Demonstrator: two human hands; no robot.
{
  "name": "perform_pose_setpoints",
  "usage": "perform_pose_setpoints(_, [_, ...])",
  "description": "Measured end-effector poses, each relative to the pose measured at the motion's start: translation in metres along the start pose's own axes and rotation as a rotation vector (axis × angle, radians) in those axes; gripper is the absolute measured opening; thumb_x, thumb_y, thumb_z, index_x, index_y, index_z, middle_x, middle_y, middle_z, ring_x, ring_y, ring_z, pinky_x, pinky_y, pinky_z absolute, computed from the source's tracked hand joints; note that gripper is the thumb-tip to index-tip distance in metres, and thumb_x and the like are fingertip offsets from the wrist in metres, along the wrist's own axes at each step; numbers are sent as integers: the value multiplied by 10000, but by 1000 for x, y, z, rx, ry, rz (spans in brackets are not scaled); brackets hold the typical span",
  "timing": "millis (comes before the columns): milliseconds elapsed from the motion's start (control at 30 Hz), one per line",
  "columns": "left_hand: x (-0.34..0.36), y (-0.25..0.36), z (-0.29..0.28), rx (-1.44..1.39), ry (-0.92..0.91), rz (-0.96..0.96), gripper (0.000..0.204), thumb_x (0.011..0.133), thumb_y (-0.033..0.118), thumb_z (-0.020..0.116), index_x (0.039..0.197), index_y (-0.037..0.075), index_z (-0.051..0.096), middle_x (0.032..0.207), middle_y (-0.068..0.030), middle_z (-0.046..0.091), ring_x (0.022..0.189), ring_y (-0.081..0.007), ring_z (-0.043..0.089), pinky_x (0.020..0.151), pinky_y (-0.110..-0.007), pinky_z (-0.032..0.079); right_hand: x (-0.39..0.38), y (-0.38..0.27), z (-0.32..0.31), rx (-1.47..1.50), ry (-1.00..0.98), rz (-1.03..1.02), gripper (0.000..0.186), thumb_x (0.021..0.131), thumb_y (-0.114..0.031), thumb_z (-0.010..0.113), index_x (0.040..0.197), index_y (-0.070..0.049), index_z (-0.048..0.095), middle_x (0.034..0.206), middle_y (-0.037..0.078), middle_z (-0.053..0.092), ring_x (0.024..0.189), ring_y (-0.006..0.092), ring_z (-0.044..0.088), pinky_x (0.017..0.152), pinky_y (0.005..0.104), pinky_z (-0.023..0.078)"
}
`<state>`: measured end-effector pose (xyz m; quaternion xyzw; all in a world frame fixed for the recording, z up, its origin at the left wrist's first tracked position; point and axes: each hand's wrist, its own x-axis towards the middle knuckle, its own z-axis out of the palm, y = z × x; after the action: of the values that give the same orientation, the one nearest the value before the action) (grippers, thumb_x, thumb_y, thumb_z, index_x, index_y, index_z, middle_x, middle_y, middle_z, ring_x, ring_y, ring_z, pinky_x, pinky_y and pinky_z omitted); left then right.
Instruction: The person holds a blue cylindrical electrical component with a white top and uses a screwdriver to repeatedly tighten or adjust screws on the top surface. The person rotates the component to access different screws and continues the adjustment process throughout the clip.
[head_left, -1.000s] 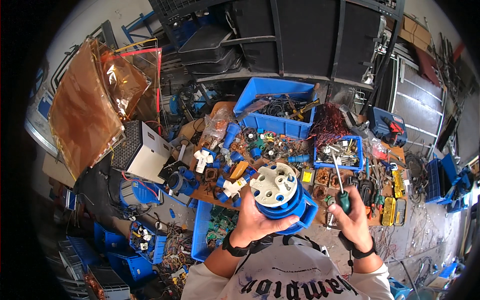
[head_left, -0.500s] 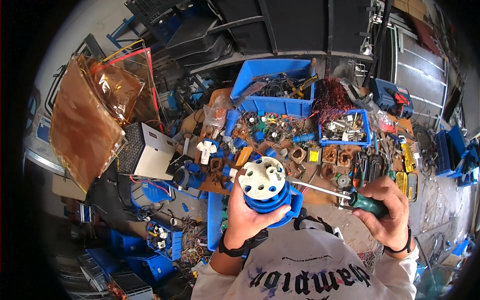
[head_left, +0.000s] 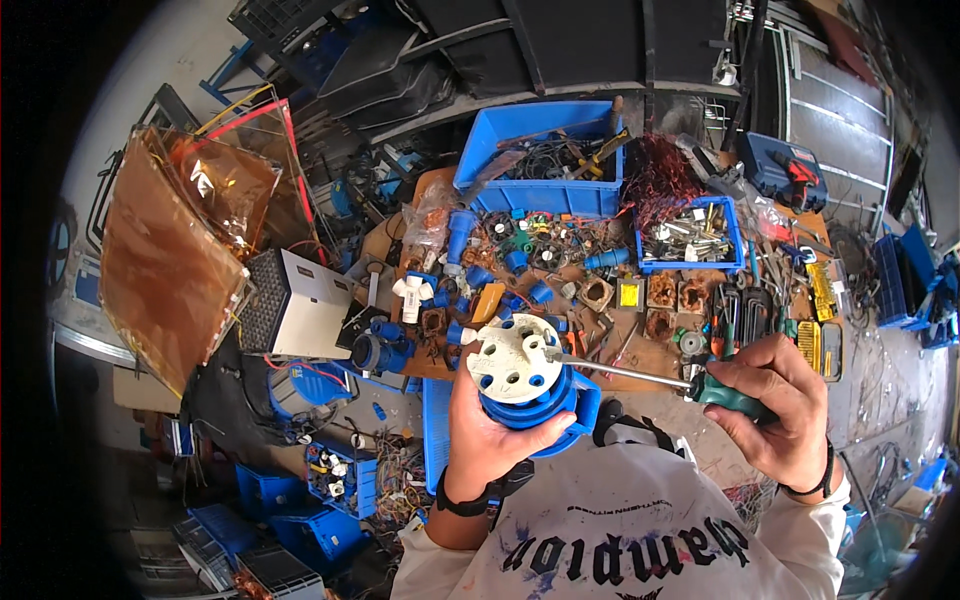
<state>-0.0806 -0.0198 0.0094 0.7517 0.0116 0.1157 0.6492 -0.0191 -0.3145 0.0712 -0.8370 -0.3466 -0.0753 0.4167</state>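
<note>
My left hand (head_left: 487, 440) is wrapped round a blue industrial connector (head_left: 545, 412). Its round white insert (head_left: 512, 350), pierced by several holes, faces up, and a blue flap juts out on its right. In my right hand (head_left: 785, 405) is a screwdriver (head_left: 640, 375) with a green handle. The shaft points left, nearly level, and its tip meets the right part of the white insert. Whether the tip sits in a hole or slot is too small to tell.
Beyond my hands, a cluttered bench bears a large blue crate (head_left: 545, 197), a smaller blue tray (head_left: 690, 265) of metal parts, and several hand tools. A white-fronted box (head_left: 312, 308) and brown sheets (head_left: 165, 270) stand at left. Blue bins (head_left: 320, 530) sit at lower left.
The screwdriver's tip has shifted left from beside the connector onto the white insert. The connector has turned slightly in my left hand, and the view has shifted a little.
</note>
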Motion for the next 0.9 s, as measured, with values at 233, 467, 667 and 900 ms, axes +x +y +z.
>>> perform_pose_setpoints(233, [-2,0,0,51,-16,27,915,665,148,953,1393,2,419,1286,-140,618,1175,-218,627,1015,-363,509,-4,-6,-2,-16,15,9,378,743,-16,853,1104,-7,743,956,106,612,812,228,655,662,331,547])
perform_pose_setpoints(467, [-7,2,0,76,1,59,878,668,146,948,1362,4,429,1258,-139,636,1148,-218,645,996,-359,519,-6,-2,-9,-45,-3,-70,421,726,-165,897,1086,-14,739,939,106,597,782,245,644,647,344,539])
perform_pose_setpoints(667, [-12,4,-1,66,7,61,859,667,144,947,1346,4,438,1243,-135,646,1137,-215,651,990,-357,522,-7,-2,-10,-85,-52,-81,479,707,-219,909,1098,-29,708,938,110,587,773,253,642,641,360,537])
perform_pose_setpoints(900, [-17,4,-1,77,45,79,836,663,143,950,1326,9,458,1233,-132,653,1123,-210,656,983,-356,526,-7,0,-9,-94,-7,-175,468,757,-239,882,1127,-32,684,887,99,628,718,241,653,593,368,524])
